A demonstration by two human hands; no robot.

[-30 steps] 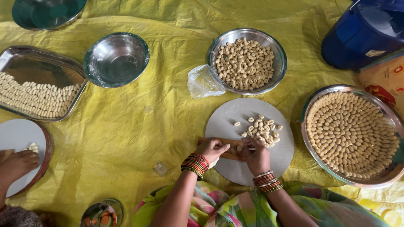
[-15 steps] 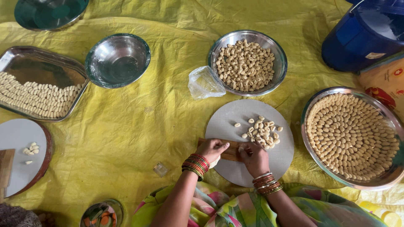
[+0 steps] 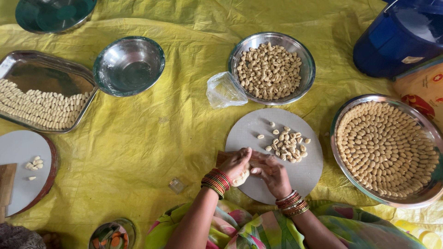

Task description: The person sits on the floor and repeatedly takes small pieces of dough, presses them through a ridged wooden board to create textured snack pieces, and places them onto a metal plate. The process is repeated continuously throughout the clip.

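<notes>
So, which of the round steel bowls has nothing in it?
The steel bowl at upper left, beside the rectangular tray; the other bowl, above the grey board, holds shaped pieces.

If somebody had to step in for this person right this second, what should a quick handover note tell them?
Left hand: cupping a lump of pale dough.
Right hand: pressing on a small ridged wooden comb.
Both work over the round grey board, beside a small pile of shaped pieces.
Done: the round steel tray at right is filled with pieces in rings; the bowl above holds more.
Left: the dough lump in hand.
</notes>
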